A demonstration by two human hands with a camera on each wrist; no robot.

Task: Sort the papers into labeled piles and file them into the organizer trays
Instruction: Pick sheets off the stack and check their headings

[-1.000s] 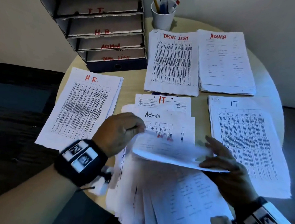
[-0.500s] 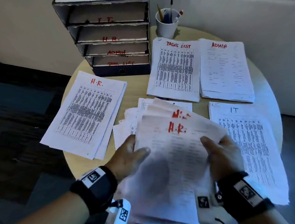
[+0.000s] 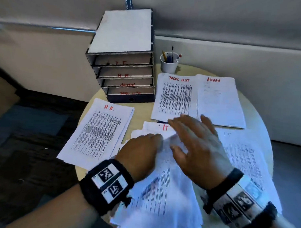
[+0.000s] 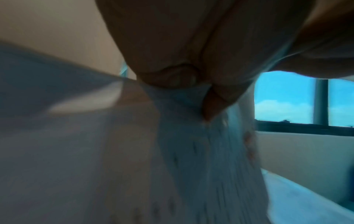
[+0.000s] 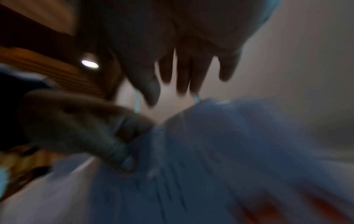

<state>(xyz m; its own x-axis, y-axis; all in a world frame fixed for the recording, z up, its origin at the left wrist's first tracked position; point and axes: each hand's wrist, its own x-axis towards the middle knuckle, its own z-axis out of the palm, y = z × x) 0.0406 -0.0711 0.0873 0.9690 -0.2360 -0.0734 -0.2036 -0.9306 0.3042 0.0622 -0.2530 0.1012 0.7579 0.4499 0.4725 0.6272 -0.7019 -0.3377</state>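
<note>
The left hand (image 3: pixel 141 153) pinches the unsorted heap (image 3: pixel 161 197) just below the IT sheet (image 3: pixel 156 129), steadying it, while the right hand (image 3: pixel 196 147) hovers, fingers spread.

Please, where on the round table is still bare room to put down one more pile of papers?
Bare table shows between the H.R. pile, the organizer and the TASKS LIST pile. A strip also runs along the far right rim, beyond the ADMIN pile. The near middle is crowded with loose sheets.

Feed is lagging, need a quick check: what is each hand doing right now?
Left hand: fingers curled, pinching sheets of the loose white unsorted paper stack.
Right hand: open, fingers spread flat above that stack.
</note>
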